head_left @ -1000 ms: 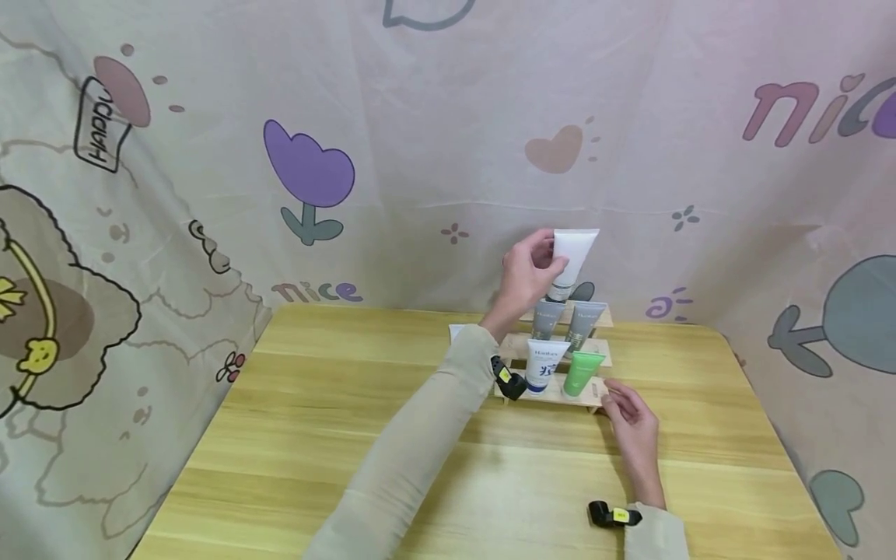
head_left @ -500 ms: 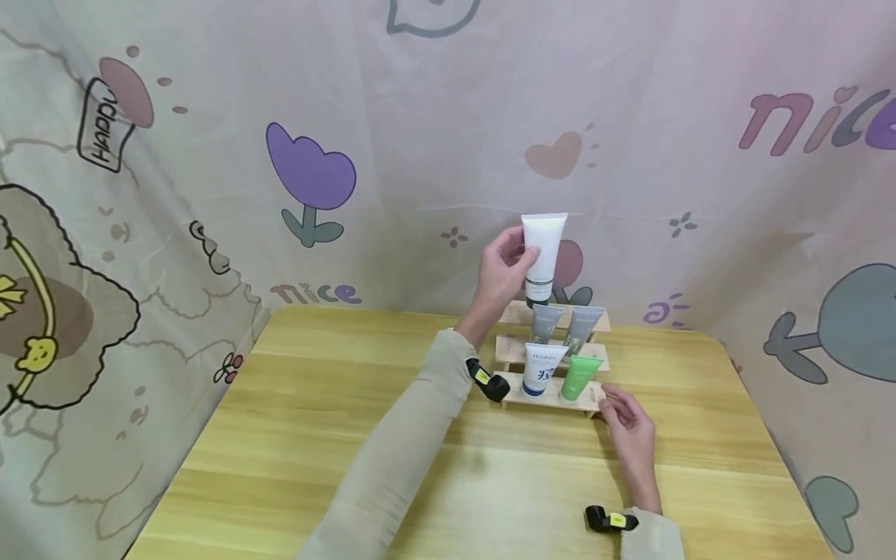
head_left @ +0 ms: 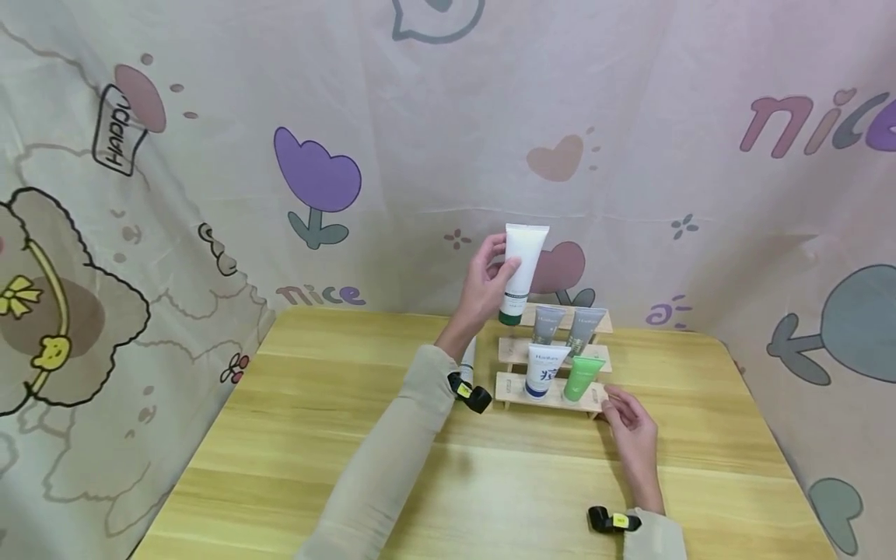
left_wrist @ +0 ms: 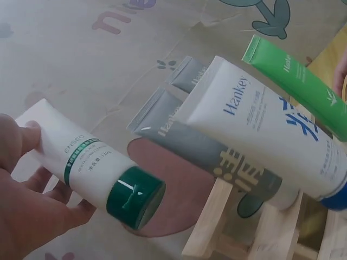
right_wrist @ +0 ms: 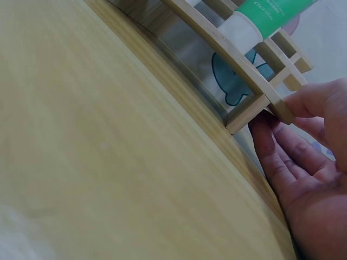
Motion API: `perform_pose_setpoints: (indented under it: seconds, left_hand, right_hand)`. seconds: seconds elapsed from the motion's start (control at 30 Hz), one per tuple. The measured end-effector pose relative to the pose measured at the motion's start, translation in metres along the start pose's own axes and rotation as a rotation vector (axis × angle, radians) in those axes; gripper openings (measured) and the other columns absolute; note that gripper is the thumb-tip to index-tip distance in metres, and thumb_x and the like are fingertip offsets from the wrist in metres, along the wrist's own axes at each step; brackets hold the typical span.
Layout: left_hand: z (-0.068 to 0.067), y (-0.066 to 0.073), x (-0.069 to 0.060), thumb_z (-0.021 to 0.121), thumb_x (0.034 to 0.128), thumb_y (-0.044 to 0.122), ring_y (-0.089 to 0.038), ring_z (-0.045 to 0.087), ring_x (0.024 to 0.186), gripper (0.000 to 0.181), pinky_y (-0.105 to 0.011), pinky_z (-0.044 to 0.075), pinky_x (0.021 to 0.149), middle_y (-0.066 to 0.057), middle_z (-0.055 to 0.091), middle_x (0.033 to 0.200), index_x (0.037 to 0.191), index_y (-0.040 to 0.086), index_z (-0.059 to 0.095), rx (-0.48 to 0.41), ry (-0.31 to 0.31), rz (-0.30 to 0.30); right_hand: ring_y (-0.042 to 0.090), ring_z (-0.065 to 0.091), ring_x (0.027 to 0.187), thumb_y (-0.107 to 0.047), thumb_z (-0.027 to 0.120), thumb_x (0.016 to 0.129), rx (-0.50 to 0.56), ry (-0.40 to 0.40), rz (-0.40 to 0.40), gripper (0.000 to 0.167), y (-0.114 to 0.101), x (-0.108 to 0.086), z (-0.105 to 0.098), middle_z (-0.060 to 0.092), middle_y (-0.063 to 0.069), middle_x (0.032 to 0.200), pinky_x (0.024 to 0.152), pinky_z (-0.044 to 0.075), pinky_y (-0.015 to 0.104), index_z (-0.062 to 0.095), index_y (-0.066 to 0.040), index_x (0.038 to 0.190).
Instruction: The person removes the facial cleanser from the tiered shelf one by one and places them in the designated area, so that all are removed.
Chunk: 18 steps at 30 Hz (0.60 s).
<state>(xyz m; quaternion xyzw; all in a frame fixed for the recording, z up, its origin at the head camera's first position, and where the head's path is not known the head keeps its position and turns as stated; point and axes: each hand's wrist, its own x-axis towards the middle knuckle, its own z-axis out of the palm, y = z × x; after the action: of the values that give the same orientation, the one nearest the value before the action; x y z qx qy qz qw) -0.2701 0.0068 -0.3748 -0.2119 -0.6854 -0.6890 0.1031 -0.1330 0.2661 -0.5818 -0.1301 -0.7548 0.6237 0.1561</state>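
Observation:
My left hand [head_left: 483, 289] grips a white squeeze tube [head_left: 525, 268] with a dark green cap, thumb in front and cap down. It is held in the air by the left end of the top tier of a three-tier wooden rack [head_left: 514, 387]. Two grey tubes [head_left: 584, 330] stand on the middle tier. On the lowest tier stand a white tube with a blue cap [head_left: 544, 369] and a green tube [head_left: 582, 378]. My right hand [head_left: 635, 435] pinches the right end of the lowest tier, thumb above and fingers beneath in the right wrist view.
Another white tube [head_left: 468, 362] stands left of the rack, partly hidden behind my left wrist. The rack sits toward the back of a wooden table [head_left: 315, 412]. A printed cloth [head_left: 420, 155] hangs behind the table.
My left hand has carried the white tube leftward, from above the middle of the rack to its left end. The right hand has stayed at the rack's corner.

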Motion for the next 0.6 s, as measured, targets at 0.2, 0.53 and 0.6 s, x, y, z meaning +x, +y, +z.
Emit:
perform_pose_setpoints:
  seconds: [0.2,0.53,0.6]
  left_hand:
    - [-0.011,0.001,-0.011,0.062,0.1022,0.006,-0.032,0.067,0.11,0.039,-0.041,0.056,0.092,-0.021,0.066,0.128,0.14,0.002,0.054,0.048,-0.014,0.065]
    - [-0.024,0.001,-0.027,0.072,0.0967,0.011,-0.027,0.07,0.108,0.038,-0.039,0.056,0.096,-0.015,0.071,0.122,0.133,0.005,0.062,0.06,0.121,0.019]
    - [-0.027,0.0,-0.029,0.073,0.0966,0.011,-0.027,0.07,0.108,0.037,-0.04,0.056,0.096,-0.016,0.072,0.121,0.132,0.005,0.062,0.063,0.128,0.026]
  right_hand:
    - [-0.005,0.063,0.097,-0.007,0.063,0.102,0.013,0.009,0.009,0.031,0.003,0.0,0.0,0.07,0.015,0.126,0.087,0.05,0.01,0.066,-0.001,0.132]
    - [-0.002,0.065,0.098,-0.007,0.065,0.101,0.025,0.005,0.024,0.032,0.005,0.001,-0.001,0.073,0.008,0.117,0.086,0.051,0.011,0.065,-0.001,0.132]
    - [-0.003,0.065,0.096,-0.006,0.066,0.1,0.052,0.008,0.014,0.032,0.003,0.002,0.0,0.074,0.002,0.112,0.085,0.052,0.011,0.066,0.001,0.131]
